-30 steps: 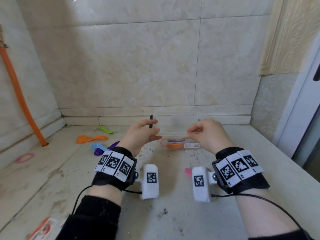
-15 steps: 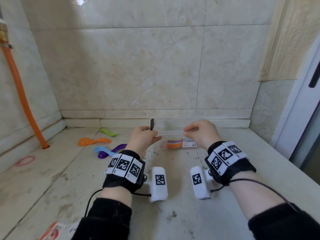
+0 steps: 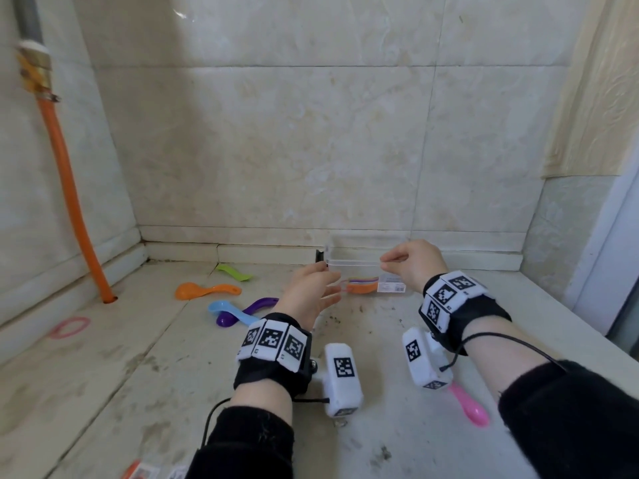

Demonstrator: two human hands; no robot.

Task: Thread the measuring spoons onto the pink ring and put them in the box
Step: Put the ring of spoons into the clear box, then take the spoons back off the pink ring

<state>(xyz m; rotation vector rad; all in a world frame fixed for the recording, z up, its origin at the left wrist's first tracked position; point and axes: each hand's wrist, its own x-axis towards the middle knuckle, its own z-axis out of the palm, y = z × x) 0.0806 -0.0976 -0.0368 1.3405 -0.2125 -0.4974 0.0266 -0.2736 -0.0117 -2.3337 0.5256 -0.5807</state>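
A clear plastic box [image 3: 359, 263] with a colourful label stands near the back wall. My left hand [image 3: 311, 295] grips its left end by a black tab, lower fingers spread loosely. My right hand [image 3: 413, 262] pinches the box's right top edge; a clear flap seems to stand up behind. On the counter lie loose measuring spoons: green [image 3: 234, 272], orange [image 3: 204, 291], blue [image 3: 228, 311] crossing purple [image 3: 256, 305], and pink [image 3: 470, 407] by my right wrist. The pink ring [image 3: 69, 327] lies far left, apart from everything.
An orange hose [image 3: 69, 188] runs down the left wall into the counter corner. Tiled walls close the back and left. The counter's right edge [image 3: 570, 312] drops off beside a door frame. Printed paper scraps [image 3: 141, 471] lie at the near edge.
Both hands have moved forward and lower toward the back wall with the box. My left fingers have loosened. The pink spoon has come into view by my right wrist.
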